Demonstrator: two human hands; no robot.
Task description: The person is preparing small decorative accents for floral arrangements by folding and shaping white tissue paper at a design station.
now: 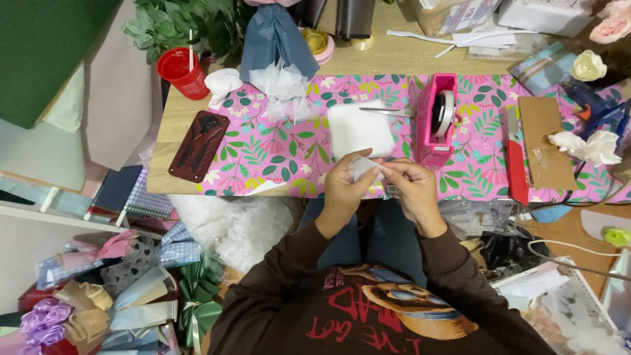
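My left hand [345, 184] and my right hand [411, 187] meet at the table's near edge. Both pinch a small folded piece of white tissue [363, 167] between their fingertips. Just beyond them a square white sheet [358, 128] lies flat on the pink floral table cover [263, 148]. A pink tape dispenser [436, 115] stands to the right of the sheet, and scissors [389, 112] lie between the two.
A red cup [181, 71], crumpled white tissue [282, 89] and a blue wrapped bundle [276, 39] sit at the back. A dark red case [198, 145] lies left. A red utility knife [514, 158], cardboard [544, 141] and white fabric flowers [588, 146] lie right. Ribbon bows [79, 309] are piled on the floor.
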